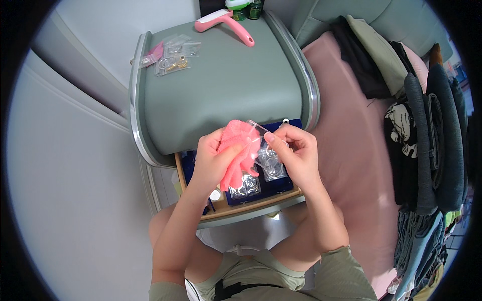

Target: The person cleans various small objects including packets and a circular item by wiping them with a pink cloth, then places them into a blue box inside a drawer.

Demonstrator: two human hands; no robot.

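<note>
My left hand (214, 156) grips a pink plush cloth (238, 154), its thumb pressed on the near face. From the other side, my right hand (299, 152) pinches the edge of a clear plastic piece (260, 129), perhaps a lid or thin panel. The cloth lies against the left part of that piece. Both hands are above an open wooden drawer (248, 207). Inside it, a dark blue box (273, 187) holds small clear bags (274, 167) of ring-shaped jewellery. More bagged rings (246, 187) lie below the cloth, which partly hides them.
The drawer belongs to a grey-green nightstand (226, 82) with metal trim. On top are a pink-handled lint roller (229, 24), several jewellery bags (173, 56) and green bottles (244, 9). A pink-covered bed (346, 150) with folded clothes (444, 139) stands right. A white cap (215, 194) sits in the drawer.
</note>
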